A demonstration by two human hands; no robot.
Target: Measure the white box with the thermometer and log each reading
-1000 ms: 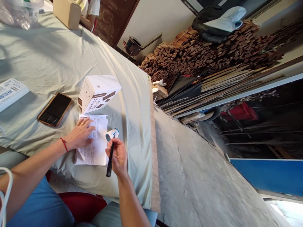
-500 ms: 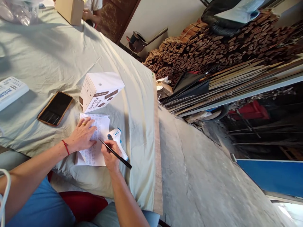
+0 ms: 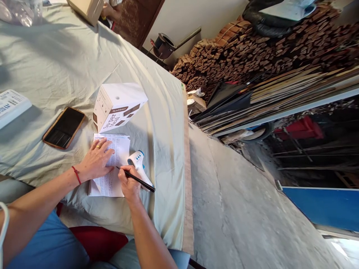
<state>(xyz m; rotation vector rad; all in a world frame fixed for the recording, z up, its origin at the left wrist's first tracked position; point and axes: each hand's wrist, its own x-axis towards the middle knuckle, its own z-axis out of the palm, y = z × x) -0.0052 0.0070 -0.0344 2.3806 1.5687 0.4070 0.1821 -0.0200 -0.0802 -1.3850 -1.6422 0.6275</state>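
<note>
Sheets of paper (image 3: 121, 144) covered in small rows of writing lie on the cloth-covered table. My left hand (image 3: 97, 158) rests flat on their left part with fingers spread, wearing a gold ring and a red wrist cord. A black pen (image 3: 140, 181) is pinched in my right hand (image 3: 130, 185), its tip at the paper near my left thumb. Just right of the papers lies a white and blue infrared thermometer (image 3: 138, 161), partly behind my right hand and the pen. Beyond the papers stands a white box (image 3: 120, 104) labelled Super Meal.
A phone (image 3: 64, 127) in an orange-brown case and a white box (image 3: 12, 106) lie to the left. At the far edge are a cardboard box (image 3: 86, 9) and another person's hand (image 3: 110, 12). Past the table's right edge, stacked wood (image 3: 224, 52) lines the wall.
The pen and my right hand have shifted slightly left, the pen's tip a little lower on the page. My left hand stays on the paper. The view has shifted slightly.
</note>
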